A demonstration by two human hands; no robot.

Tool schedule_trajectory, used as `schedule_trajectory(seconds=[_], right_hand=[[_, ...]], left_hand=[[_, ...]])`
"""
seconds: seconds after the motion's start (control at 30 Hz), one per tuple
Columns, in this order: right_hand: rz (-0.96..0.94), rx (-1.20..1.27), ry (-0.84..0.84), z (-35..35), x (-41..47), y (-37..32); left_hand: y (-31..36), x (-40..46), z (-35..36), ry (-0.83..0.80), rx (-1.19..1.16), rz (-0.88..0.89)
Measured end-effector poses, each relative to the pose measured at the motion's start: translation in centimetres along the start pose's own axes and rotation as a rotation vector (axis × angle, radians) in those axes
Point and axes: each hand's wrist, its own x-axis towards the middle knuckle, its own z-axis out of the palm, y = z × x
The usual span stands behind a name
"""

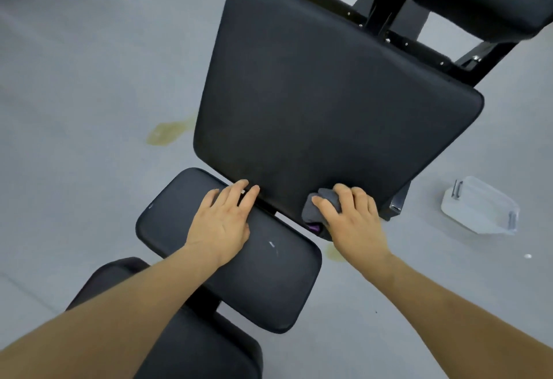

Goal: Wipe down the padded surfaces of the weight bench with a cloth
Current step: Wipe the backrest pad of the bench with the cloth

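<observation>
While the right hand (353,220) clutched the cloth (321,208) against the back pad (314,94) at its lower edge, the left hand (224,217) lay flat on the seat (239,274); bunched cloth risked snagging in the gap, missing strips.

A large back pad (323,103) lies ahead, a smaller seat pad (239,265) just before it. The left hand (223,223) rests flat on the seat pad; the right hand (350,220) holds a cloth (321,209) at the back pad's near edge. A container (481,206) sits on the floor (89,94) to the right
</observation>
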Motion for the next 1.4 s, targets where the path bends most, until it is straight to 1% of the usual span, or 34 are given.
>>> schedule_trajectory(seconds=[0.13,0.2,0.27,0.33,0.4,0.5,0.6,0.73,0.83,0.9,0.97,1.03,1.1,1.27,1.4], right_hand=[[0.125,-0.024,0.048,1.4,6.2,-3.9],[0.130,-0.031,0.023,1.7,9.7,-5.9],[0.087,-0.013,-0.001,1.9,10.7,-6.3],[-0.031,0.001,0.031,2.0,9.0,-4.9],[-0.126,0.007,0.063,1.8,5.1,-2.8],[-0.106,-0.008,-0.003,0.9,-0.2,-0.6],[-0.023,-0.037,-0.043,1.2,-0.3,-1.0],[0.046,-0.010,0.017,2.1,5.0,-5.8],[0.017,0.003,-0.005,2.5,8.6,-8.3],[-0.078,0.001,0.013,2.9,7.7,-7.4],[-0.134,0.022,0.052,2.8,4.3,-5.2],[-0.116,0.020,0.026,2.0,1.4,-3.4],[-0.094,0.023,-0.005,1.9,1.3,-3.2],[-0.082,0.048,-0.024,2.8,6.7,-6.6],[-0.010,-0.011,-0.023,3.4,12.5,-10.8]], left_hand=[[-2.5,-1.6,0.5,0.013,-0.027,-0.121],[-3.4,-2.5,0.8,0.011,-0.033,-0.144],[-3.6,-2.8,1.2,0.011,-0.059,-0.143],[-3.2,-2.7,1.3,-0.002,-0.083,-0.161],[-2.7,-2.5,1.2,-0.020,-0.123,-0.194],[-2.8,-2.5,1.2,-0.040,-0.161,-0.227],[-2.9,-2.4,1.1,-0.047,-0.175,-0.212],[-3.3,-2.3,1.1,-0.047,-0.161,-0.200],[-3.5,-2.3,1.2,-0.037,-0.132,-0.201],[-3.6,-2.4,1.2,-0.035,-0.130,-0.197],[-3.7,-2.4,1.2,-0.035,-0.131,-0.192],[-3.8,-2.5,1.2,-0.033,-0.140,-0.180],[-3.9,-2.6,1.3,-0.021,-0.157,-0.174],[-4.1,-2.7,1.4,0.008,-0.226,-0.161],[-4.6,-2.8,1.5,0.020,-0.256,-0.135]])
